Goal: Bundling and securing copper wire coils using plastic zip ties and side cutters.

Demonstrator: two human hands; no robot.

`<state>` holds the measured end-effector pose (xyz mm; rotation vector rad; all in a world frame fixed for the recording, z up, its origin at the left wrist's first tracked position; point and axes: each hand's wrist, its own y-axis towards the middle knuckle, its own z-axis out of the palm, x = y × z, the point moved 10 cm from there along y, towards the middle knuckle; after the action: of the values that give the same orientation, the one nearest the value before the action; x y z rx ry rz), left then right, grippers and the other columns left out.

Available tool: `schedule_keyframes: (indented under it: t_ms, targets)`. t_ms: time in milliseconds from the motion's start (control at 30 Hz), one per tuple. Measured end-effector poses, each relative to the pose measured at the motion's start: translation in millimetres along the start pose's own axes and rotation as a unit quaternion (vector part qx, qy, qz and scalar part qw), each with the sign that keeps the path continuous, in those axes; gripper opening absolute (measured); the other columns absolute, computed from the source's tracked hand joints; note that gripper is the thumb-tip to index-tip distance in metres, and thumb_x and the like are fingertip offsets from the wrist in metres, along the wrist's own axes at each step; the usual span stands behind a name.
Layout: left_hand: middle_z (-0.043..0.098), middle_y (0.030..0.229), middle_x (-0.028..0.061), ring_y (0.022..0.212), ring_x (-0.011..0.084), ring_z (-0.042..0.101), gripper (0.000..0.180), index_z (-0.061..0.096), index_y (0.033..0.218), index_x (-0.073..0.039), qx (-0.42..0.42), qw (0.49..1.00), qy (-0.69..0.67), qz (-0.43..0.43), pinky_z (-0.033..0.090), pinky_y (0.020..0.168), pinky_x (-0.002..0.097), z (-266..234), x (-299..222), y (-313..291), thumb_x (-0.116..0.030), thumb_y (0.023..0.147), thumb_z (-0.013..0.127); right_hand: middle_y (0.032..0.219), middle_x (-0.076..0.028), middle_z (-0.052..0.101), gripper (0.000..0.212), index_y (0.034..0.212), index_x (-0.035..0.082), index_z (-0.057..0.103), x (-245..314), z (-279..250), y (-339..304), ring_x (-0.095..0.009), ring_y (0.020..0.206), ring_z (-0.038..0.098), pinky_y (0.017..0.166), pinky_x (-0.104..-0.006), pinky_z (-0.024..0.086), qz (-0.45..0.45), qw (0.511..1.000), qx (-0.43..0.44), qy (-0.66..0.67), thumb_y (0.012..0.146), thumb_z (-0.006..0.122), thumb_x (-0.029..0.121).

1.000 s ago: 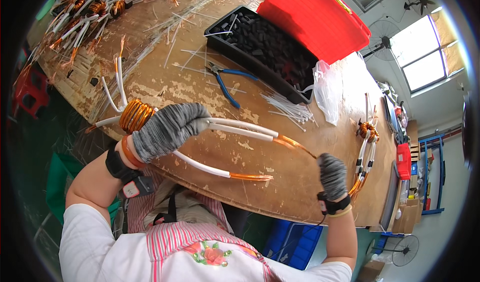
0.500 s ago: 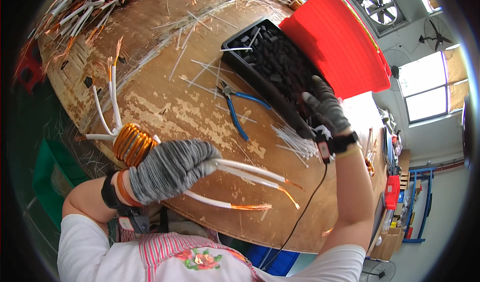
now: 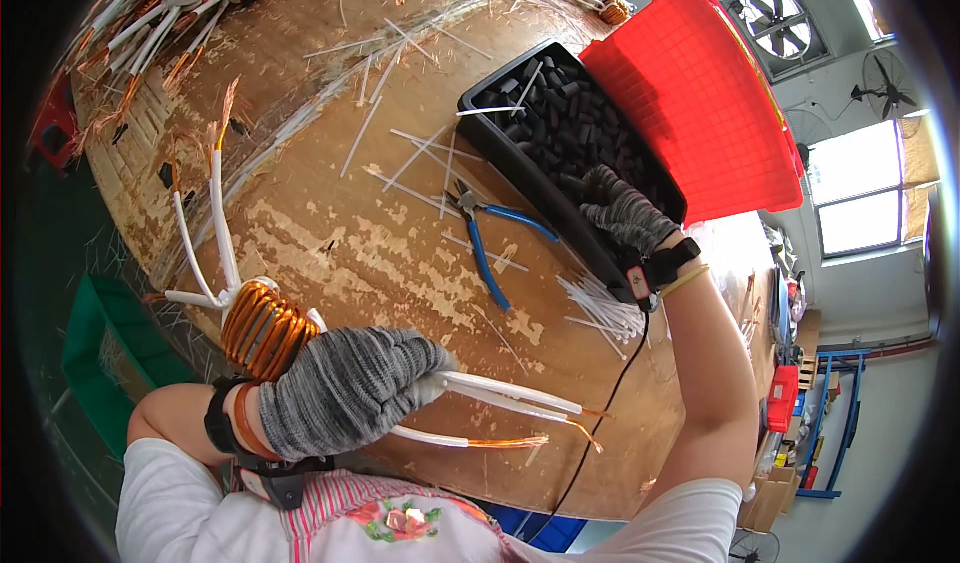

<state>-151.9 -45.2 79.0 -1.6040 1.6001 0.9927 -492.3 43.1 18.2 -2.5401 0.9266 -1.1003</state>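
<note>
My left hand [image 3: 350, 391], in a grey knitted glove, is closed around white-sleeved leads [image 3: 510, 393] of a copper wire coil [image 3: 266, 331]. The leads stick out to the right of the fist with bare copper ends. Beside the wrist sits the coil, and more white-sleeved leads [image 3: 220, 213] fan up and left from it. My right hand [image 3: 628, 211], gloved alike, reaches into a long black bin [image 3: 540, 198] of small black pieces [image 3: 575, 113]. Its fingers are bent together among the pieces; what lies between the fingertips is hard to see.
Blue-handled cutters [image 3: 485, 248] lie open left of the bin. White sleeve pieces [image 3: 605, 308] are heaped below it, others scattered about the worn wooden table [image 3: 400, 273]. A red crate [image 3: 700, 103] stands behind the bin. Finished-looking coils [image 3: 190, 3] pile at the far left. A black cable [image 3: 610, 393] hangs from my right wrist.
My right hand has shifted left and deeper into the bin, its fingers drawing in among the black pieces. My left hand keeps its hold on the coil's leads. The whole view has shifted slightly.
</note>
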Motion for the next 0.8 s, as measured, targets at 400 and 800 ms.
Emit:
schedule_keyframes:
  t_ms: [400, 800]
  targets:
    - [0.067, 0.087, 0.0142, 0.081, 0.0298, 0.067, 0.022, 0.067, 0.104, -0.003, 0.0, 1.0, 0.009, -0.014, 0.054, 0.072, 0.0365, -1.9, 4.2, -2.4, -0.02, 0.092, 0.062, 0.12, -0.017, 0.061, 0.052, 0.132, 0.009, 0.051, 46.2, 8.1, -6.8, -0.034, 0.111, 0.058, 0.096, -0.0404, 0.045, 0.037, 0.994, -0.071, 0.079, 0.091, 0.06, 0.04]
    - [0.067, 0.087, 0.014, 0.082, 0.0303, 0.067, 0.021, 0.067, 0.103, -0.004, -0.019, 1.0, 0.016, 0.013, 0.054, 0.074, 0.0374, -2.0, -4.2, -1.9, -0.021, 0.09, 0.063, 0.123, -0.022, 0.06, 0.047, 0.128, 0.006, 0.052, 60.6, 4.3, 19.3, -0.036, 0.118, 0.056, 0.101, -0.0406, 0.043, -0.044, 0.978, -0.088, -0.185, 0.091, 0.062, 0.034]
